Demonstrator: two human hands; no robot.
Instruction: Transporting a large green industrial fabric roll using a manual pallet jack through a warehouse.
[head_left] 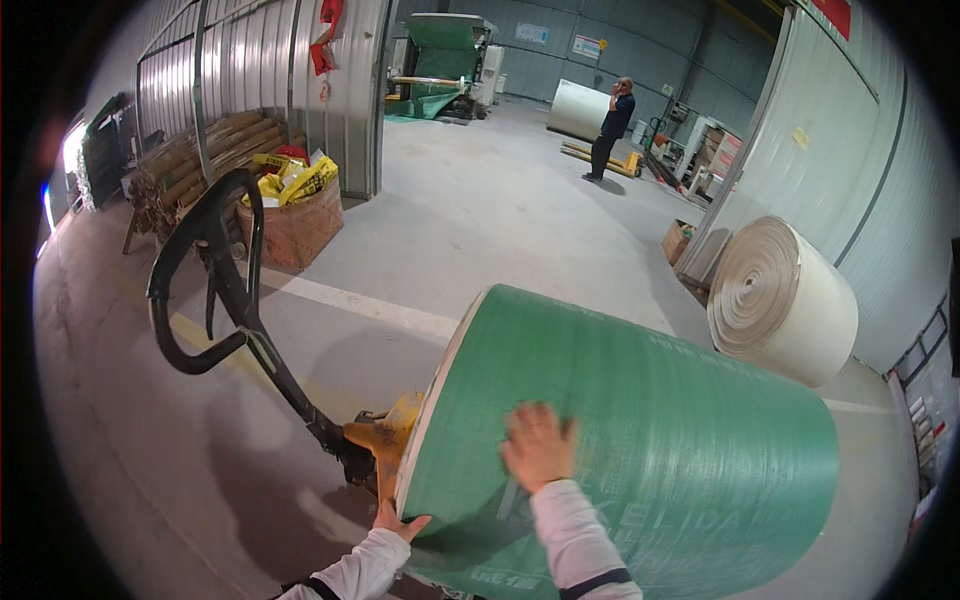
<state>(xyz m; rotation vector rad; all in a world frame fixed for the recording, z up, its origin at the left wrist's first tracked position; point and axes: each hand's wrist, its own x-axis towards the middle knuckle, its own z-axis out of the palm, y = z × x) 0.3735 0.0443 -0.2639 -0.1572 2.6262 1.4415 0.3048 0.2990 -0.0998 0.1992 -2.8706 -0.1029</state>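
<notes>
Roll (640,400), cylindrical and sheathed in glossy, finely ribbed green wrapping, is lying sideways, a yellow metal pallet jack (388,440) standing at its left end. The left hand (396,522), thumb splayed, is touching the pale rim; the right hand (538,445), blurred and apart, is spreading flat over the curved wrapping. Behind, a cream coil (785,300) is showing spiral layers.

Here's the right hand (540,450), out in front, its back showing, fingers (536,414) spread and slightly blurred; the left hand (394,524) sits lower and nearer, thumb (416,524) stretched out rightward. Both forearms (575,535), pale-sleeved, angle up from below.
</notes>
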